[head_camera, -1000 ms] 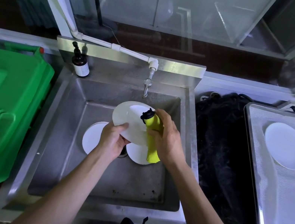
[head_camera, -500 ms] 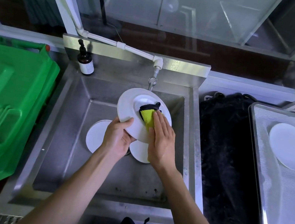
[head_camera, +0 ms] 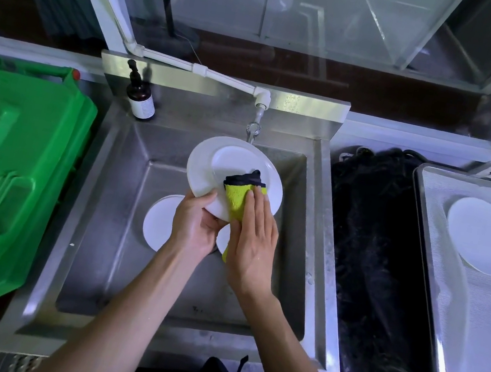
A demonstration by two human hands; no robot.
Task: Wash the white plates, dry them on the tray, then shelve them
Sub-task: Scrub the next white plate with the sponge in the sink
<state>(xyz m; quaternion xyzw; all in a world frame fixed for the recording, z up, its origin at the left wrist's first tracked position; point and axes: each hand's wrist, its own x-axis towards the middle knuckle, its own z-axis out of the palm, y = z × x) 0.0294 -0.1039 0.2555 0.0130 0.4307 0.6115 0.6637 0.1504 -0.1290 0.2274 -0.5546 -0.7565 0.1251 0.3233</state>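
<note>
The left hand (head_camera: pixel 194 226) gripped the near rim of the white plate (head_camera: pixel 233 170), tilting its face up so the right hand (head_camera: pixel 256 237), fingers flat, could press the yellow cloth (head_camera: pixel 237 197) against it. Below the hands, two more plates (head_camera: pixel 160 221) waited in the steel sink (head_camera: pixel 99 225). Far right of the right hand, one plate (head_camera: pixel 481 235) lay on the tray (head_camera: pixel 475 324); beyond, tap (head_camera: pixel 252 128) and glass cabinets.

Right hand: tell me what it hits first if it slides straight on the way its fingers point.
The right hand points up the held plate toward the sink's back. It would likely run off the plate's far rim and meet the tap; depth is unclear.
</note>
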